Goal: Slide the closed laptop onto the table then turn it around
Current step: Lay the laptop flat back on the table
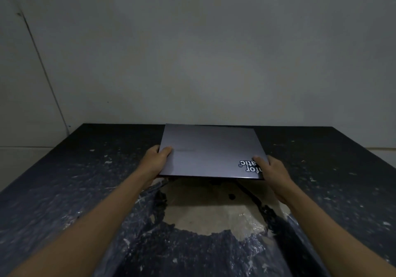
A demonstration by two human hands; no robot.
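A closed grey laptop (211,151) lies flat over the middle of the dark table (75,169), its far edge near the wall. A black sticker with white lettering sits at its near right corner. My left hand (157,158) grips the laptop's left edge, thumb on the lid and fingers underneath. My right hand (271,172) grips the near right corner the same way, thumb across the sticker. The near edge casts a shadow on the table, so it looks slightly raised.
The table's black covering is scuffed with white flecks and has a large torn patch (205,210) of bare pale surface just in front of the laptop. A plain wall (203,51) stands right behind the table's far edge.
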